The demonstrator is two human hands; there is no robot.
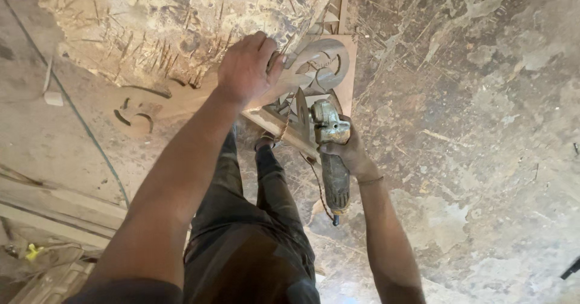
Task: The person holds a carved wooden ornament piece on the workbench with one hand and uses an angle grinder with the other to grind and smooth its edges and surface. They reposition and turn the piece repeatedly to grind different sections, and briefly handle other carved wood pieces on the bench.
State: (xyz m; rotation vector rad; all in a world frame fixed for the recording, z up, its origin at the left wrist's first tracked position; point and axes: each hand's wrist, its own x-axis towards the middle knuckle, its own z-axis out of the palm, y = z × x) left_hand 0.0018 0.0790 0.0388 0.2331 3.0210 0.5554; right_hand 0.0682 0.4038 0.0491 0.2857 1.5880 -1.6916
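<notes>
Head view, looking straight down at a dusty, scarred workshop floor (483, 129).

Left hand (246, 68): fingers curled over and clamped on the top edge of a carved wooden fretwork panel (317, 68), which stands tilted on the floor in front of the person's legs in dark trousers (248, 231). The panel shows scroll-shaped cut-outs.

Right hand (347, 153): wrapped tight round the body of a worn angle grinder (331, 141), its head against the panel's lower part. A thin power cord (314, 183) trails down from it.

A second cut-out scroll piece (136, 116) lies flat to the left. No containers visible.
</notes>
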